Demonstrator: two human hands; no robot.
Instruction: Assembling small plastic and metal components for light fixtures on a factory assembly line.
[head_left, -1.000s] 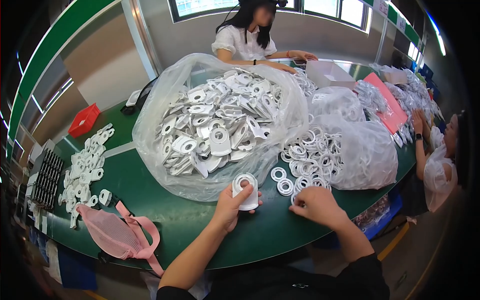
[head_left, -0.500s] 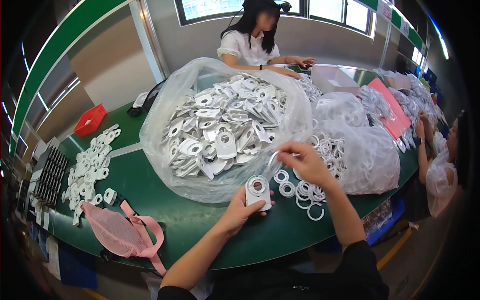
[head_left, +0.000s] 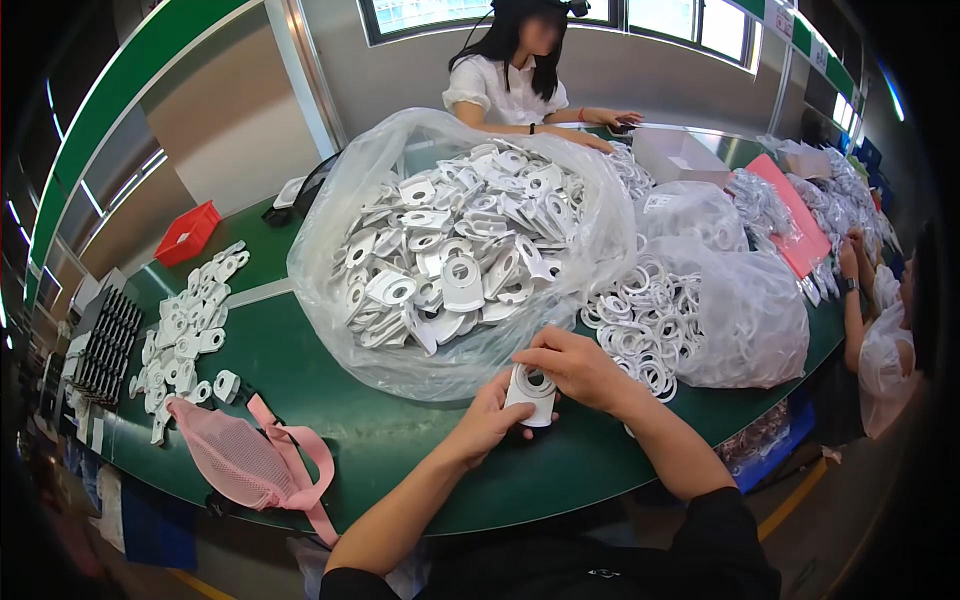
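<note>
My left hand (head_left: 485, 420) is closed around a white plastic plate (head_left: 532, 408) with a round opening at its upper end, thumb across its lower face. It is held upright above the near part of the table. Over the plate's upper edge, my right hand (head_left: 580, 370) is closed, fingertips at the round opening. A white ring is at those fingertips, mostly hidden by them. Just beyond my hands, a large clear plastic bag (head_left: 325, 335) stands open, heaped with similar white plates (head_left: 462, 285). Loose white rings (head_left: 640, 318) lie beyond my right hand.
A clear bag of rings (head_left: 755, 325) lies right on the green table (head_left: 400, 470). At left are scattered white parts (head_left: 185, 345), a pink mesh bag (head_left: 230, 455), a red tray (head_left: 187, 232) and stacked black trays (head_left: 103, 335). One person (head_left: 510, 90) sits opposite; another is at far right.
My right hand has brought the white ring left and down onto the plate's upper end. My left hand still holds the plate. The view has shifted slightly.
</note>
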